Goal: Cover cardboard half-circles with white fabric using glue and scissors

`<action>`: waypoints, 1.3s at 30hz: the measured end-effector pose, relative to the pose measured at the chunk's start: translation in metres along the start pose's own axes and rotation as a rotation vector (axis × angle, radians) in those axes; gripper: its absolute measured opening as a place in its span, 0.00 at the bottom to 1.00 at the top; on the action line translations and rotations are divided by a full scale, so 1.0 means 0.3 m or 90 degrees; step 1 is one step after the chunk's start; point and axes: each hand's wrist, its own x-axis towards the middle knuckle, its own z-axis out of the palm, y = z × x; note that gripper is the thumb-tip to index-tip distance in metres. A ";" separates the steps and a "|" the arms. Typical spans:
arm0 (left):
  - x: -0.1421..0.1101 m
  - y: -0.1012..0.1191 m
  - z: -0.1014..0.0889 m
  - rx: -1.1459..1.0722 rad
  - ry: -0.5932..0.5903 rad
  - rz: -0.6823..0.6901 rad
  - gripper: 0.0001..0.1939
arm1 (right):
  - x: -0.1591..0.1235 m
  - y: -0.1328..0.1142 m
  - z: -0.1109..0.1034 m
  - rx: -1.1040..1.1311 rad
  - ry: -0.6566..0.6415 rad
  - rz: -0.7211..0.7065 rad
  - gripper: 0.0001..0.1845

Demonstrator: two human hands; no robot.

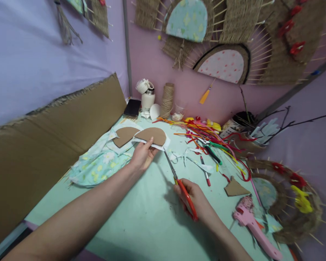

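Observation:
My left hand (145,155) pinches a cardboard half-circle (153,136) with white fabric (167,142) showing past its curved edge; the thumb lies on top. In my right hand (191,195) are scissors with red handles (187,199), fingers wrapped round them. Their blades (170,163) point up and left, with the tips close to the fabric's lower right corner. Whether the tips touch the fabric I cannot tell. A second cardboard half-circle (125,136) lies just left of the held one, on green floral fabric (100,165).
A pink glue gun (256,228) lies at the right, near a cardboard scrap (236,187). Green-handled pliers (213,152), a red marker (205,171) and colourful pipe cleaners (184,125) lie at centre right. Behind stand a twine spool (167,99) and white bottle (147,99). A cardboard panel (59,137) borders the left.

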 end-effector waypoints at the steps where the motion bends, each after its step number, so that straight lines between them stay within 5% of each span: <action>1: 0.000 -0.001 -0.001 -0.001 -0.005 0.001 0.13 | 0.000 0.001 -0.001 0.000 -0.003 -0.004 0.22; 39: -0.006 -0.006 0.002 0.006 -0.015 0.010 0.13 | -0.011 -0.014 -0.003 -0.013 0.006 -0.016 0.20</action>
